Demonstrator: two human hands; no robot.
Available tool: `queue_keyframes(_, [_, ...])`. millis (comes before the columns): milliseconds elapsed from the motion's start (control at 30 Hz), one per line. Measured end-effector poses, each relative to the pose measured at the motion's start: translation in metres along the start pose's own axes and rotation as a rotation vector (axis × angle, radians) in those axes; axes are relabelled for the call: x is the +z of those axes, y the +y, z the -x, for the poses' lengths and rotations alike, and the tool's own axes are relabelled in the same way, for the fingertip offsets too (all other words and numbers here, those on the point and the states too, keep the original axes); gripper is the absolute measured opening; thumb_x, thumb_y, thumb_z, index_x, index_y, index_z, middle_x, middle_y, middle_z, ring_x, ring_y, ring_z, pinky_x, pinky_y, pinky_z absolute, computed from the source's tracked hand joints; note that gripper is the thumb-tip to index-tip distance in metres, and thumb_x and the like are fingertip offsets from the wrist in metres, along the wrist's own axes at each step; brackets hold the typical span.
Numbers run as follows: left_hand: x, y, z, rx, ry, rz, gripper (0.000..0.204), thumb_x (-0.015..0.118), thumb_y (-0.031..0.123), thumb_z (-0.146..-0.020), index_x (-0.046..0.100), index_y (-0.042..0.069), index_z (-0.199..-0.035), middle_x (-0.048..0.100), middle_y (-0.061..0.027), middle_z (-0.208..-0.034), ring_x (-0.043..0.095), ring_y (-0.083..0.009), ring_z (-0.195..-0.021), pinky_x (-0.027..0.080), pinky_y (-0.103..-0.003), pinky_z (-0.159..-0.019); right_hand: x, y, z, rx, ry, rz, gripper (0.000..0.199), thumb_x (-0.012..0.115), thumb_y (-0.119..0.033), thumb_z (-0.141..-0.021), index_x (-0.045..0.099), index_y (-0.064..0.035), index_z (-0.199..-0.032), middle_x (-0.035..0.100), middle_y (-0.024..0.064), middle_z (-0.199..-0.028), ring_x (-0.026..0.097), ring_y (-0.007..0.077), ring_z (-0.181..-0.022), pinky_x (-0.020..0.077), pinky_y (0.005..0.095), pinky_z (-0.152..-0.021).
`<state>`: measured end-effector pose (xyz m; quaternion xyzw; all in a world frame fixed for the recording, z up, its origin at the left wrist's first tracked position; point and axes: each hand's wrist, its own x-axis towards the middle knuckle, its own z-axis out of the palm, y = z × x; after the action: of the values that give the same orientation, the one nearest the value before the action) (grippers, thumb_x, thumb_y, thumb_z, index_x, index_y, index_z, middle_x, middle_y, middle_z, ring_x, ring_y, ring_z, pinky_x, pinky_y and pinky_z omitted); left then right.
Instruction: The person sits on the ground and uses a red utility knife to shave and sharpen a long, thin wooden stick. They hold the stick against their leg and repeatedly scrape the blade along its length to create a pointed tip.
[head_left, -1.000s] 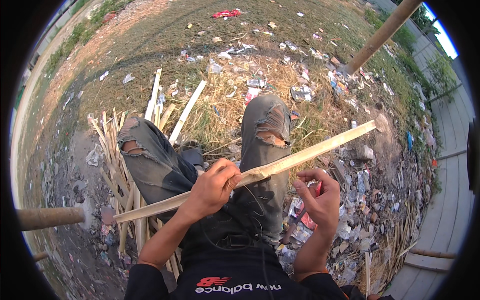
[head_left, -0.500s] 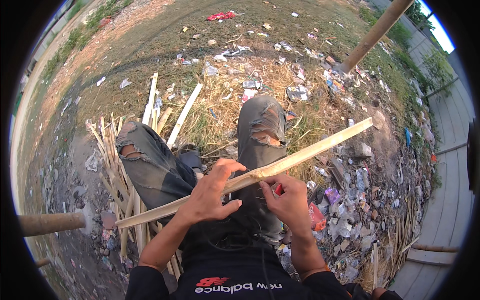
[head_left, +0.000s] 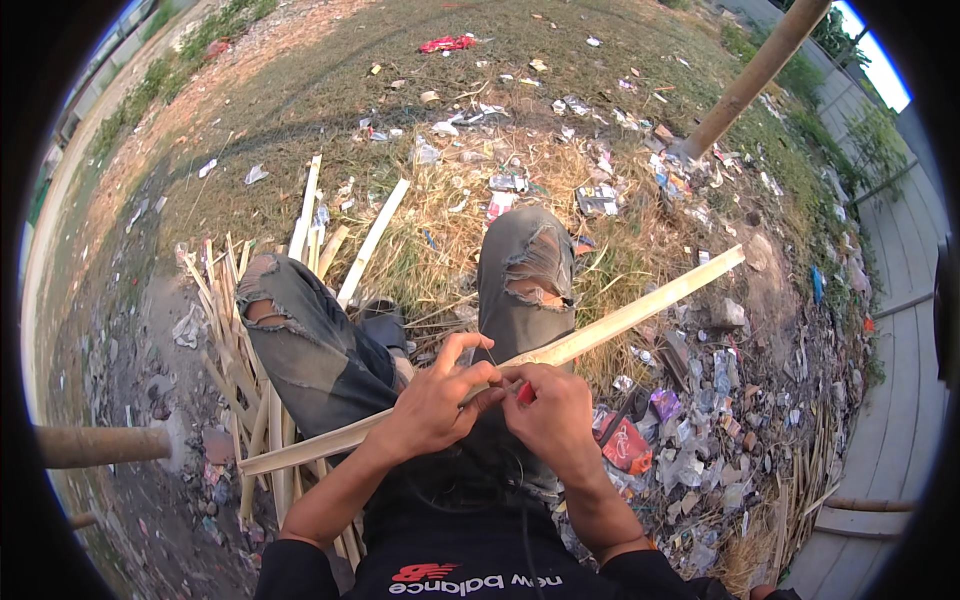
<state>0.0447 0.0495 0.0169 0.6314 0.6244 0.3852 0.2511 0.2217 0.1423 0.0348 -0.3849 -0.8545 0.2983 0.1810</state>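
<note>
A long pale bamboo strip point(head_left: 640, 310) lies slanted across my lap, its far end up to the right. My left hand point(head_left: 435, 405) grips it near the middle, thumb and fingers wrapped over it. My right hand point(head_left: 555, 420) is closed right beside the left one on the same strip, and a small red thing point(head_left: 524, 393) shows between its fingers; I cannot tell what that is. Below the hands are my knees in torn grey jeans point(head_left: 525, 275).
A heap of split bamboo strips point(head_left: 235, 330) lies on the ground at my left. Litter and plastic scraps point(head_left: 690, 440) cover the dirt at my right. A thick bamboo pole point(head_left: 750, 80) leans at upper right, another pole point(head_left: 95, 445) pokes in at left.
My right hand, open and away from the strip a second ago, has come in and closed on it beside my left hand. The strip has stayed across my lap.
</note>
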Motion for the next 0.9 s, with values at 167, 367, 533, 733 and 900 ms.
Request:
queue_keyframes(167, [0.002, -0.003, -0.001, 0.015, 0.03, 0.032, 0.016, 0.072, 0.021, -0.102, 0.066, 0.008, -0.109, 0.053, -0.016, -0.139, 0.073, -0.035, -0.082, 0.057, -0.048, -0.074, -0.009, 0.002, -0.001, 0.052, 0.024, -0.083, 0.016, 0.082, -0.015, -0.082, 0.078, -0.0079, -0.096, 0.073, 0.0117, -0.079, 0.073, 0.03, -0.069, 0.0567, 0.0424, -0.064])
queue_keyframes(367, [-0.009, 0.002, 0.002, -0.152, -0.028, 0.077, 0.022, 0.066, 0.027, -0.107, 0.067, 0.005, -0.109, 0.054, -0.0178, -0.137, 0.071, -0.0359, -0.096, 0.055, -0.045, -0.084, -0.066, 0.024, -0.002, 0.285, 0.217, -0.2, 0.019, 0.086, -0.017, -0.088, 0.08, -0.0009, -0.095, 0.073, 0.0056, -0.075, 0.058, 0.0103, -0.059, 0.0474, 0.0293, -0.058])
queue_keyframes(533, [-0.007, 0.001, 0.004, -0.117, 0.011, 0.081, 0.026, 0.064, 0.031, -0.108, 0.066, 0.006, -0.11, 0.055, -0.0176, -0.137, 0.068, -0.0357, -0.098, 0.054, -0.046, -0.088, -0.132, 0.119, 0.018, 0.439, 0.923, 0.168, 0.041, 0.082, -0.022, -0.095, 0.074, 0.0025, -0.127, 0.075, 0.0075, -0.091, 0.059, 0.0139, -0.073, 0.0495, 0.0315, -0.069])
queue_keyframes(733, [-0.002, -0.002, 0.002, -0.105, 0.01, 0.072, 0.024, 0.065, 0.03, -0.107, 0.066, 0.007, -0.11, 0.055, -0.0174, -0.137, 0.068, -0.0353, -0.096, 0.053, -0.046, -0.087, -0.105, 0.041, 0.016, 0.303, 0.546, -0.282, 0.047, 0.085, -0.02, -0.091, 0.072, -0.0002, -0.131, 0.076, 0.0076, -0.106, 0.054, 0.0084, -0.062, 0.0448, 0.0265, -0.057])
queue_keyframes(900, [-0.003, 0.003, 0.0, -0.127, 0.0, 0.049, 0.021, 0.069, 0.027, -0.104, 0.067, 0.007, -0.11, 0.056, -0.0166, -0.136, 0.07, -0.0368, -0.097, 0.054, -0.047, -0.086, -0.023, -0.003, 0.001, 0.041, 0.071, -0.347, 0.032, 0.088, -0.02, -0.088, 0.079, -0.0032, -0.113, 0.078, 0.003, -0.084, 0.052, 0.0079, -0.056, 0.043, 0.0259, -0.054])
